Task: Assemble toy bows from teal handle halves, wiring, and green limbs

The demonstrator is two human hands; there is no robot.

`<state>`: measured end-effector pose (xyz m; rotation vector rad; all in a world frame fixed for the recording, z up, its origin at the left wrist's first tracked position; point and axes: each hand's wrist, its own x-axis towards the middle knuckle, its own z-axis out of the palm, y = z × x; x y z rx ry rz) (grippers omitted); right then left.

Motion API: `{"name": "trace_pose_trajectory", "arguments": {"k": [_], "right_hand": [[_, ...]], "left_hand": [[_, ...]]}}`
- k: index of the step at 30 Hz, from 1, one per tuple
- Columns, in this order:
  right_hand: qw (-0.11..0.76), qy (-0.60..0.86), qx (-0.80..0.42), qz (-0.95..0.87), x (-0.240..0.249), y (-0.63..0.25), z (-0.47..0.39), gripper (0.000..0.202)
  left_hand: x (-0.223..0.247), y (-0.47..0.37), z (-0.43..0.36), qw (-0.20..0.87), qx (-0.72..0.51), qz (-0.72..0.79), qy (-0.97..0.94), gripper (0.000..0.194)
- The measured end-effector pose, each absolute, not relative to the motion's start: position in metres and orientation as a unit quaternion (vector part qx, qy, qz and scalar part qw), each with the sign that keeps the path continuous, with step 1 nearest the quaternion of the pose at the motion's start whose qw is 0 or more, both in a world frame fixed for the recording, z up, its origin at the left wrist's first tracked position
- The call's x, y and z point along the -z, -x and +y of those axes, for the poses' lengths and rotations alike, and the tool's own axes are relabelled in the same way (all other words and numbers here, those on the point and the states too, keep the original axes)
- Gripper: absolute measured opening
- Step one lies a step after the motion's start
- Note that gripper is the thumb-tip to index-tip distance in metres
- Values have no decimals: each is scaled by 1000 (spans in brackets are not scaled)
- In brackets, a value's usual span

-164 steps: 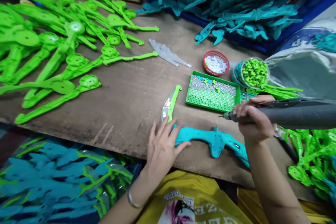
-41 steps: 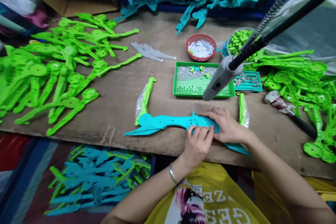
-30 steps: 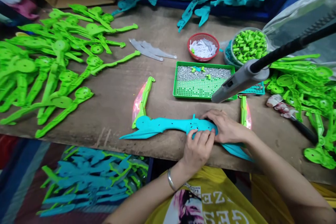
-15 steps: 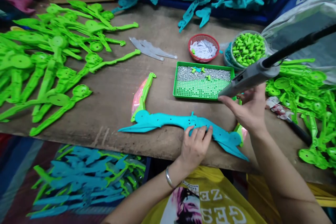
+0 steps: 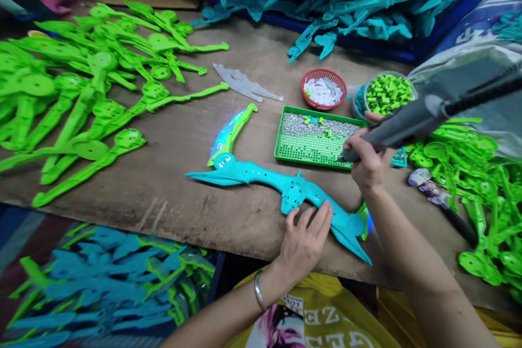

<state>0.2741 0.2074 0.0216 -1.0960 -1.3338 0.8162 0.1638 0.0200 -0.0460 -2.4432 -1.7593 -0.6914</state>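
Observation:
A turquoise toy bow (image 5: 264,174) with green-framed limbs lies at the table's front, its left limb glowing blue and white. My left hand (image 5: 304,239) holds the bow near its middle, fingers laid over the lower edge and the thumb hidden. In my right hand (image 5: 367,166) is a grey electric screwdriver (image 5: 408,119), fingers wrapped round its lower body. Its tip points down at the right end of a green perforated tray (image 5: 281,147). Small metal screws (image 5: 296,124) fill the tray's far part, with a few green and blue bits among them.
Green plastic arms (image 5: 85,92) are heaped at left, and more green parts (image 5: 485,201) at right. Behind the tray stand a red basket (image 5: 308,100) and a tub of green pieces (image 5: 389,95). A blue crate (image 5: 411,49) of turquoise parts is at the back.
My right hand's fingers have closed more tightly round the screwdriver, and its tip is lower over the tray. The bow's limb lights turned from pink to blue. My left hand stays on the bow.

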Motion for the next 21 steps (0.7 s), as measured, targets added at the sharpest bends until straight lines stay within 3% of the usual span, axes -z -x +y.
{"name": "trace_pose_trajectory", "arguments": {"k": [8, 21], "right_hand": [[594, 442, -348, -574, 3, -271, 211, 34], [602, 420, -373, -568, 0, -265, 220, 29]], "left_hand": [[42, -166, 23, 13, 227, -577, 784, 39], [41, -168, 24, 27, 221, -580, 784, 38]]}}
